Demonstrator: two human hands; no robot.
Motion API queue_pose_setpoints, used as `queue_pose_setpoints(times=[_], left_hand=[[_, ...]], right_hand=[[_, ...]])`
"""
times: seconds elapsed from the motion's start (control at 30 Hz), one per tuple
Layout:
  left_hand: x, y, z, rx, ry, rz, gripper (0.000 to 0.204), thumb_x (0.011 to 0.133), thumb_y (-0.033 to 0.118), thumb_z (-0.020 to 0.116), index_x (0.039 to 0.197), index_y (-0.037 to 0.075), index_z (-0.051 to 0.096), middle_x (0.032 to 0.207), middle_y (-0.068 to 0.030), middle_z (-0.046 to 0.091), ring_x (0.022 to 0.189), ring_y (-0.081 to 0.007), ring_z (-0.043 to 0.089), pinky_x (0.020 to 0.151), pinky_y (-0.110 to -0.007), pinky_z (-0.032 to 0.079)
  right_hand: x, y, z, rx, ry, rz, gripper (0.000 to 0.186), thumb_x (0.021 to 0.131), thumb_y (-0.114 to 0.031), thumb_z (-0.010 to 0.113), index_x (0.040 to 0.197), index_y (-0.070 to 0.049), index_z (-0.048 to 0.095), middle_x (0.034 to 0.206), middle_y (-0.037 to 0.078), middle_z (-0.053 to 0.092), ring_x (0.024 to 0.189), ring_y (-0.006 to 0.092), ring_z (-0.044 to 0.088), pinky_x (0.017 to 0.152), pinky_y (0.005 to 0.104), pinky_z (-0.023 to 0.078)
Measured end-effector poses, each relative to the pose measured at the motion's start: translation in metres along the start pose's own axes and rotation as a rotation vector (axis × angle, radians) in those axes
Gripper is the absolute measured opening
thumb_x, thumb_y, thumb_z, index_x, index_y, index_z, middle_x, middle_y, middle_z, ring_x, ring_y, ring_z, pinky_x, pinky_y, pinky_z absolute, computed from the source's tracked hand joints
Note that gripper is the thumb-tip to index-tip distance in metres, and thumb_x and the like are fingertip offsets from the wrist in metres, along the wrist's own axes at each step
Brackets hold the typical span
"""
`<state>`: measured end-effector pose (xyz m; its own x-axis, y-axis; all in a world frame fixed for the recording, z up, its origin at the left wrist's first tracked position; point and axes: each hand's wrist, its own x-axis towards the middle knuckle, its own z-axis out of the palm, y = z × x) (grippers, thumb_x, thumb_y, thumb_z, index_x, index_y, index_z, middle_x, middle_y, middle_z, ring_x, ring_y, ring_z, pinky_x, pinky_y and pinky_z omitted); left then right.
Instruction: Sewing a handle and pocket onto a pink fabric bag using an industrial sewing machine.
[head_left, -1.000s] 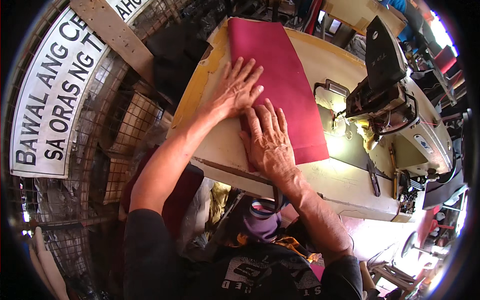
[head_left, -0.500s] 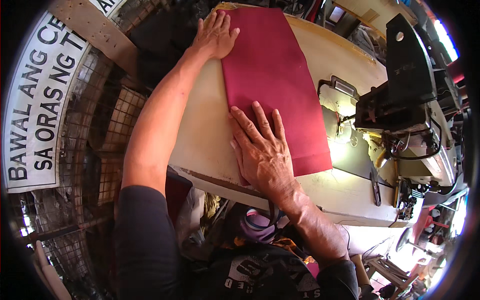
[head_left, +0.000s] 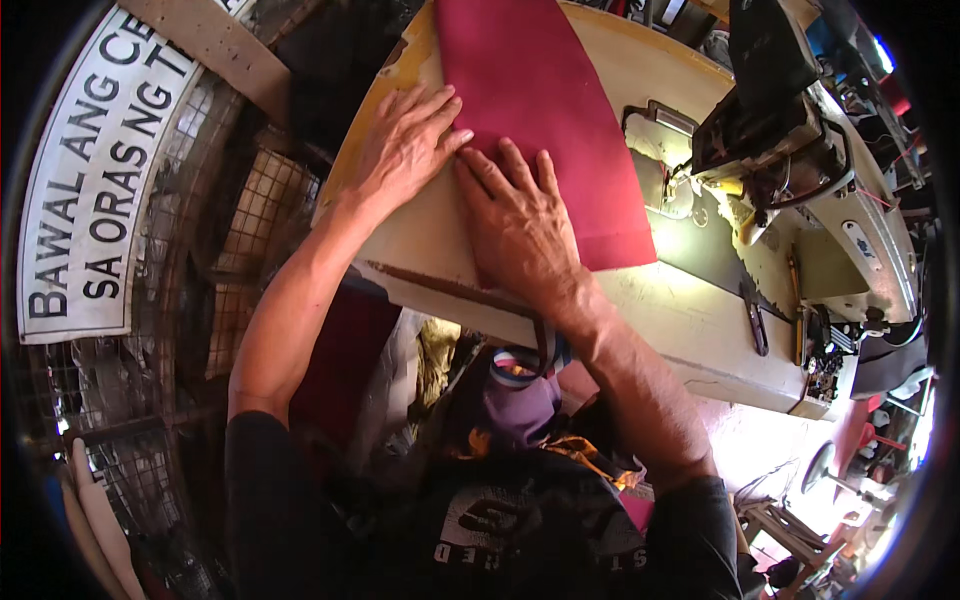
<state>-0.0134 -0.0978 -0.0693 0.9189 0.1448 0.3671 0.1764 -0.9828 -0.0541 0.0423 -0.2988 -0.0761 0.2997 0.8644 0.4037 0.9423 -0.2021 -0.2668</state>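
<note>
A folded piece of dark red cloth [head_left: 560, 130] lies flat on the pale worktable, stretching from the far edge toward me. My right hand [head_left: 520, 215] rests on its near left part, fingers extended and palm down. Close by, my left hand [head_left: 408, 150] lies along the cloth's left edge, fingers stretched and thumb tip near my right fingers. Both hands hold nothing. Part of the cloth's near left corner is hidden under my right hand.
A sewing machine [head_left: 770, 140] with a lit needle area stands right of the cloth. Dark-handled snips [head_left: 753, 318] lie on the worktable [head_left: 410, 245] near its front edge. To the left are wire mesh [head_left: 265, 205] and a white sign [head_left: 85, 200].
My left hand has slid toward me along the cloth's left edge, close to my right hand. My right hand stays flat on the cloth. The view has shifted slightly.
</note>
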Motion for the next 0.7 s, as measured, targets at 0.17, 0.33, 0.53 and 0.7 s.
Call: queue_pose_setpoints(times=[0.17,0.33,0.53,0.7], left_hand=[[-0.011,-0.007,0.011,0.084,-0.043,0.027,0.056,0.102,0.048,0.054,0.145,0.012,0.056,0.154,-0.0043,0.05,0.149,-0.0319,0.035,0.123,-0.054,0.025],[-0.005,-0.006,-0.013,0.1,-0.287,-0.03,0.077,0.099,0.066,0.045,0.158,0.016,0.037,0.165,-0.002,0.033,0.154,-0.0321,0.023,0.126,-0.057,0.014],[0.001,-0.012,-0.017,-0.004,-0.52,-0.05,0.128,0.072,0.098,0.042,0.164,0.013,0.013,0.171,-0.0061,0.011,0.156,-0.0397,0.006,0.126,-0.059,0.004],[0.01,0.004,-0.032,0.118,-0.709,-0.053,0.153,0.057,0.1,0.057,0.163,0.005,0.0,0.171,-0.0146,0.003,0.156,-0.0399,-0.001,0.127,-0.057,0.005]], right_hand=[[-0.009,0.0,-0.002,-0.085,0.043,-0.083,0.043,0.095,-0.02,0.059,0.136,-0.006,0.061,0.143,0.009,0.057,0.14,0.0332,0.046,0.117,0.0595,0.032],[-0.022,-0.009,-0.005,-0.109,0.048,-0.122,0.04,0.089,-0.017,0.065,0.127,-0.003,0.065,0.137,0.01,0.059,0.134,0.0309,0.051,0.116,0.054,0.034],[-0.054,-0.03,-0.019,-0.047,0.089,-0.084,0.037,0.087,-0.016,0.069,0.122,-0.001,0.066,0.134,0.01,0.06,0.132,0.031,0.05,0.112,0.0519,0.036],[-0.074,-0.045,-0.022,-0.085,0.066,-0.053,0.044,0.089,-0.02,0.069,0.126,0.002,0.064,0.136,0.013,0.058,0.131,0.0313,0.049,0.113,0.0519,0.036]])
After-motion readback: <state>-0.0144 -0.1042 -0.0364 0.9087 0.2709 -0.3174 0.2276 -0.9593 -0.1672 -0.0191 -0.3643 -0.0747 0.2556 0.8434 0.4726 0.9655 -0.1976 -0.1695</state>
